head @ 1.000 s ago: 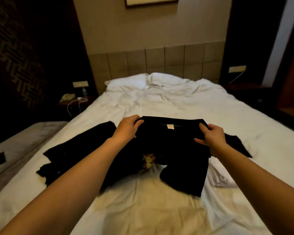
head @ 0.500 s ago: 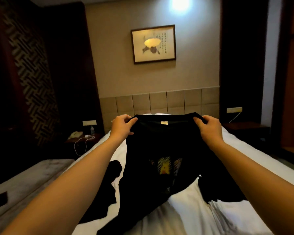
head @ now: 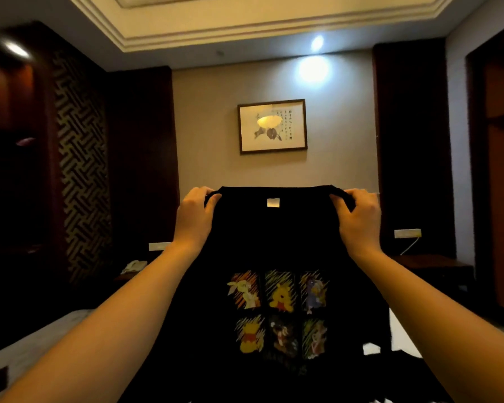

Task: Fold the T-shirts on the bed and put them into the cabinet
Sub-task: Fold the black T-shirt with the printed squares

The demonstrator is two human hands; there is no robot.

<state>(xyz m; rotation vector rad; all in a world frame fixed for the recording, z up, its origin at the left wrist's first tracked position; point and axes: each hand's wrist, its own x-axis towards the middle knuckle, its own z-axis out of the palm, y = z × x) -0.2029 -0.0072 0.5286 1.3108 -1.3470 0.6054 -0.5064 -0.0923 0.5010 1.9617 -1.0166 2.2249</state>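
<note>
A black T-shirt (head: pixel 274 245) with a grid of cartoon pictures on it hangs in the air in front of me, spread wide, its neck label at the top middle. My left hand (head: pixel 194 216) grips its left shoulder and my right hand (head: pixel 358 219) grips its right shoulder. The shirt hides most of the bed; only a small white patch of the bed (head: pixel 402 335) shows at the lower right. The other shirts on the bed are hidden behind it.
A framed picture (head: pixel 272 126) hangs on the far wall. A nightstand with a phone (head: pixel 134 266) stands at the left, another nightstand (head: pixel 431 263) at the right. A grey bench (head: pixel 41 341) runs along the bed's left. Dark wooden panels and an opening (head: pixel 501 170) stand at the right.
Both hands have lifted the black T-shirt off the bed and raised it high. It now hangs spread out with its pictures showing. My view has tilted up to the wall and ceiling.
</note>
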